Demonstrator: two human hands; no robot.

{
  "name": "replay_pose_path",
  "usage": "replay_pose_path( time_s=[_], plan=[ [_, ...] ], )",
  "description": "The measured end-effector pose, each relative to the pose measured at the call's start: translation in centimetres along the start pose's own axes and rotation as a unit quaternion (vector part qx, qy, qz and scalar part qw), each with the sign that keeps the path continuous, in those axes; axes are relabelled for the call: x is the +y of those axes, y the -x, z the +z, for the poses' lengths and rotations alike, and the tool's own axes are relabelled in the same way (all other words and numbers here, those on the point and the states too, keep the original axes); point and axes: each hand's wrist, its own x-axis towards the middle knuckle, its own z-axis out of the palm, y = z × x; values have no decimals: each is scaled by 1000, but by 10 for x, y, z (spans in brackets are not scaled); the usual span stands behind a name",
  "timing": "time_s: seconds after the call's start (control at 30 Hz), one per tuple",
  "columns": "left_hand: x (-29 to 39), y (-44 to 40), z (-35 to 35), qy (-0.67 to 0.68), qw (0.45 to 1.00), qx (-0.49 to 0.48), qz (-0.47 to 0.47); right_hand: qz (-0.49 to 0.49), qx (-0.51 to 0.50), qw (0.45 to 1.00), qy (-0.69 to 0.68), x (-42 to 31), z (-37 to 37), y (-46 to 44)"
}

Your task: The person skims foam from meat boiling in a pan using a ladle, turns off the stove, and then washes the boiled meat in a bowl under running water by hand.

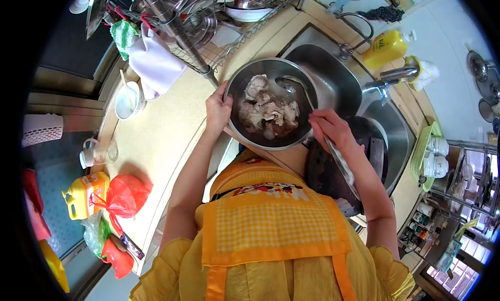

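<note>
A round metal bowl (240,129) with pieces of pale, brownish meat (268,111) and some liquid sits at the sink's near left edge. My left hand (219,107) grips the bowl's left rim. Closed around a metal ladle (311,97), my right hand (333,129) is at the bowl's right side, and the ladle's round end lies inside the bowl beside the meat. The long handle runs on below that hand, over a dark round board or lid (325,168) on the right.
A double sink (333,74) with a faucet (398,73) lies behind and right of the bowl. A yellow bottle (385,48) stands behind it. On the left counter are a white bowl (126,105), a glass jug (104,154), a yellow jug (88,194) and a red bag (125,197).
</note>
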Motion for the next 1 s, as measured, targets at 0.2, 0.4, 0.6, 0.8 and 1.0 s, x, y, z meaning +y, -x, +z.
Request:
replay_pose_path(
  time_s=[0.2, 0.4, 0.6, 0.8, 1.0],
  plan=[
    [-6, -1, 2, 21, 1000, 6, 21, 18, 56, 997, -54, 50, 49, -20],
    [8, 1, -4, -24, 999, -28, -26, 340, 182, 738, -553, 72, 77, -29],
    [-13, -2, 3, 36, 999, 2, 7, 302, 198, 734, -575, 80, 57, -23],
    [-6, -1, 1, -19, 1000, 11, 12, 132, 64, 944, -297, 34, 11, -22],
    [12, 2, -4, -11, 1000, -6, -3, 12, -46, 988, -146, 8, -8, -13]
  ],
)
